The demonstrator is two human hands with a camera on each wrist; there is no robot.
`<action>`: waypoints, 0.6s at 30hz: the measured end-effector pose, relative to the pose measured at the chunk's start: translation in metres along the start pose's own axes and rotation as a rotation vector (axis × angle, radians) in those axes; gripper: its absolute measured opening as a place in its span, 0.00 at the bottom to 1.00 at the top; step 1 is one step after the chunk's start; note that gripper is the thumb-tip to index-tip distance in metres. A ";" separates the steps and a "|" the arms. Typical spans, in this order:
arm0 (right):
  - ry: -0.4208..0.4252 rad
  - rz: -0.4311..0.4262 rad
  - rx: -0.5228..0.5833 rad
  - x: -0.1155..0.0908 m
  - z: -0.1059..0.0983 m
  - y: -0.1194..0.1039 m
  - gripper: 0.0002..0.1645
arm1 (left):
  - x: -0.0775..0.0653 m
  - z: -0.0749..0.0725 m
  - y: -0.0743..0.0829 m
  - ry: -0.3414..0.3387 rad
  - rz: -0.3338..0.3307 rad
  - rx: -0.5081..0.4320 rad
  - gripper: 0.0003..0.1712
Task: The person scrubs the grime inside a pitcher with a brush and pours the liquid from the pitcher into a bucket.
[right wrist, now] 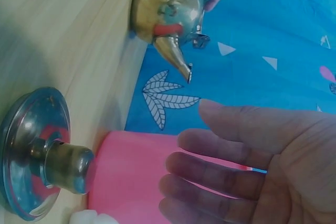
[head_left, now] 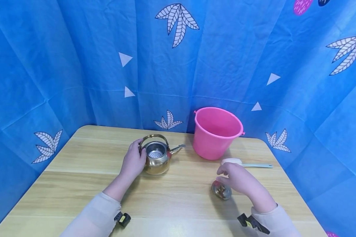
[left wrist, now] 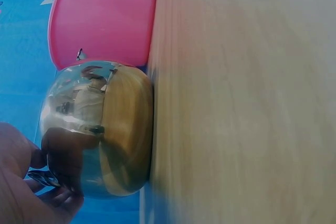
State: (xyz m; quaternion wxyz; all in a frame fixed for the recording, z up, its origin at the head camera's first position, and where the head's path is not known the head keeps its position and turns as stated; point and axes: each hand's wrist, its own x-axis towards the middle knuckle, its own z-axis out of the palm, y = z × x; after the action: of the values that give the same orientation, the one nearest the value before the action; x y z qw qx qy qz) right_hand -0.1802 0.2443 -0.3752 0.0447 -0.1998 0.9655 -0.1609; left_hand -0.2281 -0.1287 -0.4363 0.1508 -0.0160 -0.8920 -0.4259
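Observation:
A shiny brass-coloured kettle stands uncovered on the table, its spout pointing right and a perforated strainer visible inside. My left hand grips it at the left foot of its raised handle; the left wrist view has thumb and fingers around that spot. The kettle's lid rests on the table at the right, knob up. Just above and beside the lid is my right hand, fingers loosely bent; the right wrist view shows the hand holding nothing, apart from the lid's knob.
A pink bucket stands at the back, right of the kettle. Beyond the right hand lies a white-headed tool with a pale blue handle, perhaps a brush. A blue patterned curtain closes off the back and sides of the wooden table.

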 end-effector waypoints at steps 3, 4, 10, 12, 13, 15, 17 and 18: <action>0.006 -0.006 0.006 0.000 -0.001 -0.001 0.06 | 0.000 0.000 0.001 0.000 0.002 -0.002 0.28; 0.008 -0.006 0.009 0.001 -0.001 -0.001 0.06 | 0.000 0.000 0.001 0.001 0.002 -0.002 0.28; 0.027 0.001 0.022 0.003 -0.002 -0.006 0.07 | 0.001 0.000 0.000 -0.002 -0.004 -0.002 0.28; 0.031 -0.004 0.017 0.003 -0.002 -0.006 0.07 | 0.001 0.001 -0.001 -0.002 -0.001 0.002 0.28; 0.032 -0.001 0.016 0.004 -0.002 -0.007 0.07 | 0.001 0.001 -0.001 -0.002 -0.001 0.003 0.28; 0.033 0.001 0.016 0.004 -0.003 -0.008 0.06 | 0.001 0.001 -0.001 -0.003 0.000 0.007 0.28; 0.033 -0.003 0.014 0.005 -0.003 -0.008 0.06 | 0.001 0.001 -0.002 -0.003 0.001 0.008 0.28; 0.032 -0.004 0.014 0.005 -0.003 -0.008 0.06 | 0.000 0.001 -0.002 -0.003 0.000 0.008 0.28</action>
State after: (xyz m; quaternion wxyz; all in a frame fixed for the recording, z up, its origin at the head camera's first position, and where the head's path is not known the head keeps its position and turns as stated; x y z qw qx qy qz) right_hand -0.1823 0.2357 -0.3699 0.0302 -0.1990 0.9645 -0.1710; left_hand -0.2289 -0.1290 -0.4380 0.1494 -0.0162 -0.8938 -0.4225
